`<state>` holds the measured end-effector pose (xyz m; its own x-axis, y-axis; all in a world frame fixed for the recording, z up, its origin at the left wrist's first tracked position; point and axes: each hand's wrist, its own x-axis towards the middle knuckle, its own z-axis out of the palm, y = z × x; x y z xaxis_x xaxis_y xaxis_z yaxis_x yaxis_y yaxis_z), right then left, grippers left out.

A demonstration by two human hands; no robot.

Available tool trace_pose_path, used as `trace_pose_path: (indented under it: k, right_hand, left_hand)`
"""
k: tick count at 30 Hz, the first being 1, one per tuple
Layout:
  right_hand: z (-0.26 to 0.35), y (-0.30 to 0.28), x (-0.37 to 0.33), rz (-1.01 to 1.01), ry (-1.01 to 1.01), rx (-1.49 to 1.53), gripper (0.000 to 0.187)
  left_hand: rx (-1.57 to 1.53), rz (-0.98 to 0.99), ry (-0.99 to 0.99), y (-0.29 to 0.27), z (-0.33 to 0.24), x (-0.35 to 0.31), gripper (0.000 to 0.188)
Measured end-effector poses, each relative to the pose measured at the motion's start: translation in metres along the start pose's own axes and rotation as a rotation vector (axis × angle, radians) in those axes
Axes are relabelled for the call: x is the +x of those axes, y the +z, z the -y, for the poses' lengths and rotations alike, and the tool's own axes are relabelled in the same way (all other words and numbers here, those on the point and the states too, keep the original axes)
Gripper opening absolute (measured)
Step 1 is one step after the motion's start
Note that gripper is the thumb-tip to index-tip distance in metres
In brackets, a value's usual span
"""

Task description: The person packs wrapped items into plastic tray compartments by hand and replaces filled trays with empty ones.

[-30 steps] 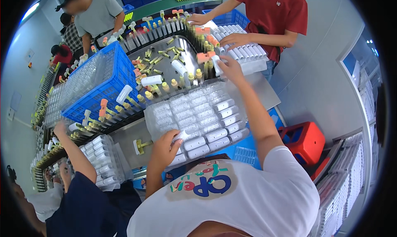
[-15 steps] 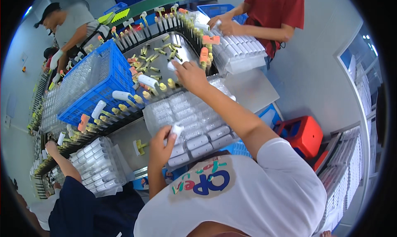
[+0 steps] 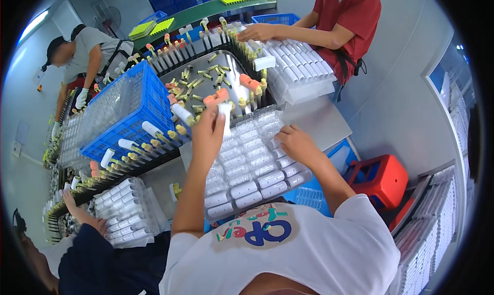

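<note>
A worker in a white T-shirt grasps a white cylinder (image 3: 227,121) in the left hand (image 3: 206,133), thumb and fingers closed on it, the piece standing roughly upright above the far side of a clear plastic tray (image 3: 242,151). Just beyond the fingertips, an orange clip (image 3: 216,97) sits along a rack of yellow-tipped posts (image 3: 181,130); whether hand and clip touch cannot be told. The right hand (image 3: 297,144) is lowered to the tray's right side, fingers bent and partly curled, their tips at the column of compartments there. Whether they pinch a piece or merely rest on one is hidden by the hand itself. White pieces (image 3: 270,179) fill the compartments nearest the worker, while clear, see-through compartments stretch behind them. Past the rack, small yellow-and-dark parts (image 3: 198,83) lie scattered in a metal pan (image 3: 235,63), with a blue crate (image 3: 159,107) at its left. Across the bench, a co-worker in a red shirt (image 3: 352,32) reaches over another batch of white tubes (image 3: 301,61).
</note>
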<state>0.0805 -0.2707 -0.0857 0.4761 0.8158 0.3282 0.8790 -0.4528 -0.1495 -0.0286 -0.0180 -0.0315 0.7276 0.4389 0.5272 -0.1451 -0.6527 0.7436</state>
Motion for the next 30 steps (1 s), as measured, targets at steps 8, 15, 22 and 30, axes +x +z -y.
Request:
trace_pose_path:
  k: [8,15,22,30]
  right_hand:
    - [-0.016,0.006,0.005,0.05,0.013,0.125,0.02]
    - [-0.032,-0.013,0.011,-0.1,0.22,0.638,0.025]
    - [-0.096,-0.014,0.101,-0.555,0.31,0.556,0.028]
    - [-0.034,0.004,0.17,-0.347,0.317,0.357,0.029]
  left_hand:
    - [0.393,0.015,-0.071,0.04,0.031,0.087,0.032]
    - [0.83,0.078,-0.04,0.043,0.05,0.071,0.027]
    - [0.908,-0.129,-0.016,0.01,0.085,0.047,0.03]
    - [0.894,-0.166,-0.195,-0.041,0.093,0.023,0.028]
